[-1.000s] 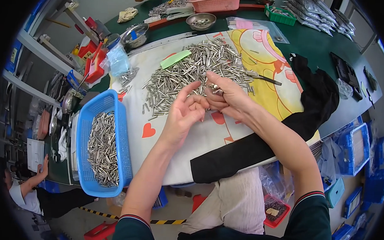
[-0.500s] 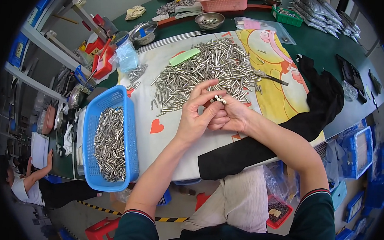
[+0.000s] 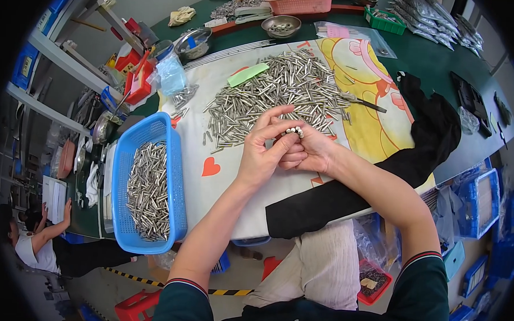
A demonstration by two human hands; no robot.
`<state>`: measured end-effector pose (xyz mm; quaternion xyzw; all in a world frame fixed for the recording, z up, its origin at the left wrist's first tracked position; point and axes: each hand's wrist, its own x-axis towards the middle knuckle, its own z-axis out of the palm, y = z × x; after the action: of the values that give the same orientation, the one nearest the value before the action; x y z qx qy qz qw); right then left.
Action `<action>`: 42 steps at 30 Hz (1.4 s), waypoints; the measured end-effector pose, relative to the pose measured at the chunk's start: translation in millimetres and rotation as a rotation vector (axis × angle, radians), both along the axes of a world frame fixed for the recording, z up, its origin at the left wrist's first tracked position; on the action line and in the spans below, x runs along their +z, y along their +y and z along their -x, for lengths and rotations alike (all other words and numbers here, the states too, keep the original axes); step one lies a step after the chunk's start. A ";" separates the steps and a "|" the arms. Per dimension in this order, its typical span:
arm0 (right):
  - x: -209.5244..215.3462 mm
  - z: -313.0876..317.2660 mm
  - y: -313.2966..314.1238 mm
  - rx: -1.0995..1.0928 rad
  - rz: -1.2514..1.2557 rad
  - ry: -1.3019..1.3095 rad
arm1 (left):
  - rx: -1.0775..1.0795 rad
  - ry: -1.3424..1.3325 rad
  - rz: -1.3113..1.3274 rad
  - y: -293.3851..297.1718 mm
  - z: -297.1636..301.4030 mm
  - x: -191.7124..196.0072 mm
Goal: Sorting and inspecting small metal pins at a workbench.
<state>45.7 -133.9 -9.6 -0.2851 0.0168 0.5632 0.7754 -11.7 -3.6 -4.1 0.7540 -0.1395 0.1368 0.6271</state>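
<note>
**Both hands closed on a small bundle of metal pins at the centre of the frame**

We start with the green table [image 3: 445,59], which fills the upper half of the frame and curves away to the right. Over it lies a white cloth [image 3: 233,188] with a yellow cartoon print and red hearts, reaching from the centre down to the table's near edge. A black cloth [image 3: 406,161] drapes across its right side and runs down toward the lower middle.

At the left we see a blue basket [image 3: 173,174], roughly half filled with metal pins. Above the hands, in the upper middle, a broad pile of pins [image 3: 271,98] is spread loose on the white cloth, with a pale green card [image 3: 247,74] lying at its upper left edge.

Our left hand [image 3: 260,155] and right hand [image 3: 312,151] meet at the centre of the frame, touching each other just below the pile. Between them sits a small bundle of pins [image 3: 294,130], their round ends showing. The left thumb and forefinger curl round toward the bundle, the other left fingers lifted and slightly spread; the right fingers are folded in, cupping the bundle from below and behind. Both hands are closed on it, held clear above the cloth.

A small metal bowl [image 3: 280,26] stands at the top, beside a pink basket [image 3: 298,1].
</note>
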 end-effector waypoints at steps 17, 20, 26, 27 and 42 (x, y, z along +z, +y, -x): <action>7.1 -1.4 -3.9 -0.254 -0.048 -0.518 | 0.154 -0.144 0.095 -0.2 3.8 1.3; 9.9 1.5 -4.2 -0.307 0.017 -0.591 | 0.115 -0.023 0.245 -0.9 4.9 5.2; 6.5 5.7 7.3 -0.457 0.080 -0.652 | -0.019 0.143 0.433 -0.7 7.4 5.6; 1.8 2.9 6.0 -0.457 0.082 -0.651 | -0.027 0.146 0.435 -1.0 7.0 5.4; -4.2 -0.3 5.2 -0.470 0.232 -0.817 | -0.030 0.171 0.453 -0.8 6.8 3.6</action>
<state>46.1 -128.7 -13.8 -0.5561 -0.1624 0.2093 0.7877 -18.4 -4.4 -0.6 0.6009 -0.0631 0.0911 0.7916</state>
